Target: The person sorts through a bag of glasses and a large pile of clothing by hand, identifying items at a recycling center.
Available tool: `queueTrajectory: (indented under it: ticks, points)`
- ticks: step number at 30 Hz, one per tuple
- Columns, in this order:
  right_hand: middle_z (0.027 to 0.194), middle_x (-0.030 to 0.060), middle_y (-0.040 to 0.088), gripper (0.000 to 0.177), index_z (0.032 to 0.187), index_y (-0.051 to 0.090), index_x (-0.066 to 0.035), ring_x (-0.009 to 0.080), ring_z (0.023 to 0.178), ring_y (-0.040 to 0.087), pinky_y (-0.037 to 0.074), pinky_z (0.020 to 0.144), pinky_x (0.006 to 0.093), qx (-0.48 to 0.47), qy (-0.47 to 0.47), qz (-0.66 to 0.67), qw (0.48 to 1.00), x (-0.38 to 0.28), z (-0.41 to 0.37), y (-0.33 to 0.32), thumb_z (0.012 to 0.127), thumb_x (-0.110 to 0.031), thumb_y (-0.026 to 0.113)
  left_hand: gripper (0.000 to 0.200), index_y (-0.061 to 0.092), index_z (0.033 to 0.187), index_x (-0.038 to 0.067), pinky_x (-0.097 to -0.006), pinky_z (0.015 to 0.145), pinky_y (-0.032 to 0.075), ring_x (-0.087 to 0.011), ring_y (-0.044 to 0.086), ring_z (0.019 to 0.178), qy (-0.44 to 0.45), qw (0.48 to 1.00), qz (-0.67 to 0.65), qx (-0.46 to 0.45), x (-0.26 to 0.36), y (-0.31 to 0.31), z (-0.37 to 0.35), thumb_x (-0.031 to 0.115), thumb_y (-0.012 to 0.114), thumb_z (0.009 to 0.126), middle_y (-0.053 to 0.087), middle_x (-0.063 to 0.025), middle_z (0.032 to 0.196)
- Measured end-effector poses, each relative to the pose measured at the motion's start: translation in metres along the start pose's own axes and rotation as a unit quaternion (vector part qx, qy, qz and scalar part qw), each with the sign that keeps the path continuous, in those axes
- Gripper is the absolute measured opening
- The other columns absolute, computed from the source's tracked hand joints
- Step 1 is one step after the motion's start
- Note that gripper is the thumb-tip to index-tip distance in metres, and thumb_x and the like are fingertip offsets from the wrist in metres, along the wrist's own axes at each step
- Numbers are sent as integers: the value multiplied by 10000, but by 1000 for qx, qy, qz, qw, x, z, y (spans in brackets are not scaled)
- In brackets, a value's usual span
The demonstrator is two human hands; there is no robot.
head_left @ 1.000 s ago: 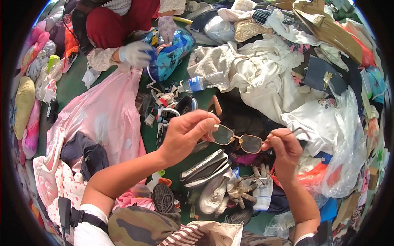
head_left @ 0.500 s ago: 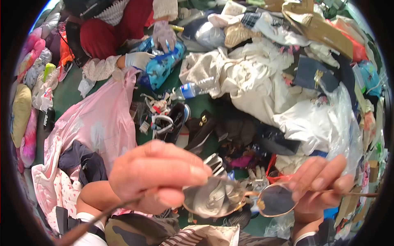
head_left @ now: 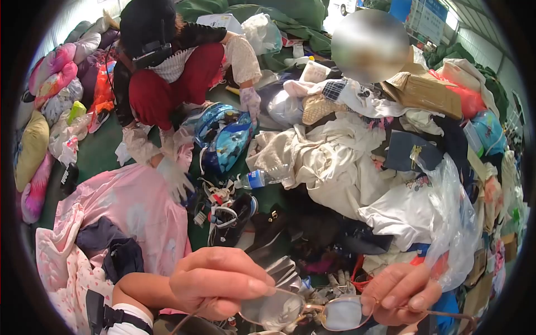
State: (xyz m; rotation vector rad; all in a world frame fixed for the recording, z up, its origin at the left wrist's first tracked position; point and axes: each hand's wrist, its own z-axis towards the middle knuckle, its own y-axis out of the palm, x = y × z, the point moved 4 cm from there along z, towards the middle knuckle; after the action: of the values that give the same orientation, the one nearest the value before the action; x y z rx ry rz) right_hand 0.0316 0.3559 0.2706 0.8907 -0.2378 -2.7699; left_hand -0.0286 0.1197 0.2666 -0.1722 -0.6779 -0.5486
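Note:
A pair of eyeglasses (head_left: pixel 269 306) with thin metal rims is held up at the bottom of the head view. My left hand (head_left: pixel 220 276) pinches them by the outer edge of one lens, near the hinge. At the other lens, my right hand (head_left: pixel 399 293) grips the hinge side, and a temple arm sticks out to the right. Both temple arms are unfolded. Below and behind the glasses lie dark clothes and small items, partly hidden by my hands. A pink cloth (head_left: pixel 125 209) spreads out beside my left forearm.
A co-worker in dark red trousers (head_left: pixel 176 84) crouches at the upper left, gloved hands near a blue patterned bag (head_left: pixel 226 137). Around lie a plastic bottle (head_left: pixel 262 177), white cloths (head_left: pixel 340 167), a clear plastic bag (head_left: pixel 455 223) and a cardboard box (head_left: pixel 427 92).
The view has tilted up, showing more of the co-worker and background. My hands and the eyeglasses sit lower in view. The co-worker's white-gloved hand has moved from the blue bag towards the pink cloth.

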Motion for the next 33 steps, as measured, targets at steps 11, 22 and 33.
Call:
queueTrajectory:
  ticks: [11, 22, 33]
  points:
    - [982, 54, 529, 335, 1223, 523, -181, 179, 660, 543, 499, 593, 306, -137, 17, -29, 990, -32, 25, 14, 900, -270, 525, 362, 484, 1040, 28, -242, 463, 501, -190, 588, 574, 115, 991, 35, -66, 28, 18, 26, 362, 368, 963, 531, -184, 888]
    - [989, -22, 526, 348, 1190, 546, -212, 132, 728, 544, 495, 637, 262, -121, 63, -44, 990, -29, 26, 11, 863, -320, 597, 375, 486, 1104, 108, -260, 547, 453, -180, 564, 691, 70, 995, -4, 68, 39, 27, 20, 426, 368, 945, 532, -148, 944]
    - [988, -11, 526, 367, 1183, 548, -189, 137, 739, 544, 490, 636, 260, -99, 93, -29, 990, -18, 25, 7, 847, -316, 620, 471, 451, 1196, 125, -335, 740, 363, -226, 473, 913, 55, 994, -84, 38, 34, 30, 6, 494, 340, 925, 469, -167, 1105]
